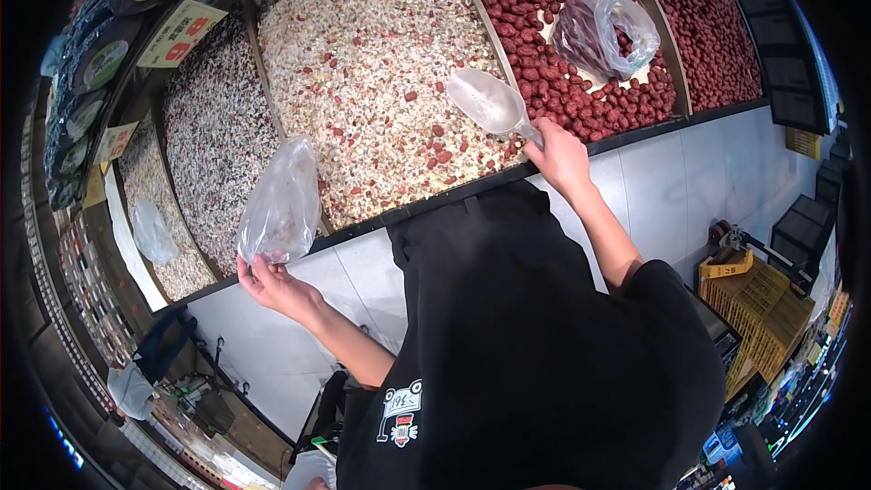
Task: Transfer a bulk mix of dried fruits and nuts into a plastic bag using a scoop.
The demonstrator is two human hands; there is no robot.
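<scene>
My right hand (562,158) grips the handle of a clear plastic scoop (487,102), whose bowl lies over the front right of a bin of mixed grains (381,82) dotted with red dates. The scoop looks empty. With the fingertips of my left hand (275,286) I hold the lower end of a clear plastic bag (282,207), near the bin's front edge. The bag looks nearly empty, though its lower part is hard to make out. On the dates (537,82) to the right sits another plastic bag (602,34) with dark contents.
Wooden dividers (484,13) part the bins. A darker grain mix (218,129) fills the bin at left, and a small plastic bag (155,231) lies farther left. Price signs (181,34) stand along the back left. Yellow crates (762,313) stand at right; a person (133,388) is at lower left.
</scene>
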